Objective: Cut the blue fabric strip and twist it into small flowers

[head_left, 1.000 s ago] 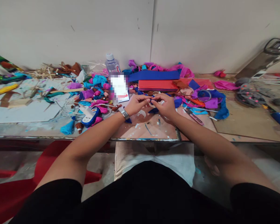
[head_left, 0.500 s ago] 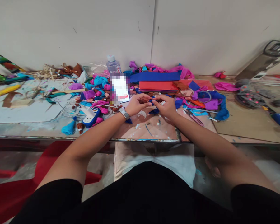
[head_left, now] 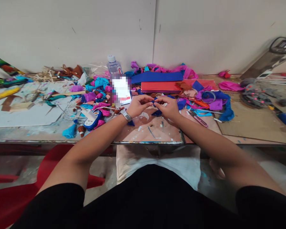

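Note:
Between my fingertips is a small piece of dark blue crepe paper (head_left: 154, 101), largely hidden by the fingers. My left hand (head_left: 139, 106), with a watch (head_left: 126, 115) on its wrist, pinches it from the left. My right hand (head_left: 167, 107) pinches it from the other side, so the two hands nearly meet. Beneath them on the table lies another dark blue scrap (head_left: 156, 113). A lit phone (head_left: 123, 90) leans just beyond my left hand. Red paper sheets (head_left: 160, 86) and a long blue strip (head_left: 157, 77) lie behind my hands.
A water bottle (head_left: 114, 65) stands near the wall. Crumpled coloured paper surrounds a blue and white power socket (head_left: 92, 120) on the left. On the right are a pink utility knife (head_left: 199, 120), a tape roll (head_left: 208, 97) and brown cardboard (head_left: 250, 124). The table's front edge (head_left: 147, 142) runs below my forearms.
My fingers have shifted slightly around the blue paper, and the right thumb sits closer to the left one. The whole view has moved a little.

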Action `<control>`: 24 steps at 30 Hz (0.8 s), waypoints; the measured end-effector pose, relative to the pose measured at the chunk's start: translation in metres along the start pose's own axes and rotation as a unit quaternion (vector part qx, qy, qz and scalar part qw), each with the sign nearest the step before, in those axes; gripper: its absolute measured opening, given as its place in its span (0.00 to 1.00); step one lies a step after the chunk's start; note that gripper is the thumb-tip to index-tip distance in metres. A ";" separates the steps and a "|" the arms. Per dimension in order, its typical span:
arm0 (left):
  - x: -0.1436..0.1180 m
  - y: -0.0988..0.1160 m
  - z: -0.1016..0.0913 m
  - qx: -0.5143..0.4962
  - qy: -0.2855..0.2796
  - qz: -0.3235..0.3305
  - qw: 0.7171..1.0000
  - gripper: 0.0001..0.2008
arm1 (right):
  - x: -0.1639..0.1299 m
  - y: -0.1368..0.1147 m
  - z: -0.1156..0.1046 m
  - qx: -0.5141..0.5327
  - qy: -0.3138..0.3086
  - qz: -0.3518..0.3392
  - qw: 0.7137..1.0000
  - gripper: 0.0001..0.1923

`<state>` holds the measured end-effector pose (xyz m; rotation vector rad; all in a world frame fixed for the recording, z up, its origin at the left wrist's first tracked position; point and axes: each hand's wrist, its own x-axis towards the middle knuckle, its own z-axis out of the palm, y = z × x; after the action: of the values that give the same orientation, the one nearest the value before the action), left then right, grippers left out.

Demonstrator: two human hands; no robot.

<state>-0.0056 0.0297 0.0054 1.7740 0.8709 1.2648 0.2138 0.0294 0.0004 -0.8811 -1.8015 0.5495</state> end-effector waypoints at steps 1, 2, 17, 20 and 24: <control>0.000 0.000 0.000 -0.013 0.007 -0.003 1.000 0.25 | 0.000 -0.001 0.000 0.000 -0.001 -0.001 1.000 0.12; 0.001 -0.001 0.000 -0.025 0.013 -0.005 1.000 0.26 | 0.000 -0.001 0.000 0.000 0.000 -0.002 1.000 0.12; -0.004 -0.002 -0.001 0.031 -0.015 0.032 0.999 0.26 | -0.003 -0.004 0.003 0.043 0.023 0.025 0.999 0.14; -0.002 -0.005 -0.001 0.010 -0.026 0.041 0.999 0.26 | -0.002 -0.008 0.002 0.046 0.030 0.033 0.998 0.17; -0.001 -0.008 0.000 -0.017 -0.030 0.052 0.998 0.23 | -0.001 -0.008 0.003 0.039 0.034 0.024 0.998 0.17</control>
<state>-0.0062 0.0327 -0.0017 1.8395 0.7276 1.2787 0.2093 0.0236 0.0040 -0.8814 -1.6901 0.6109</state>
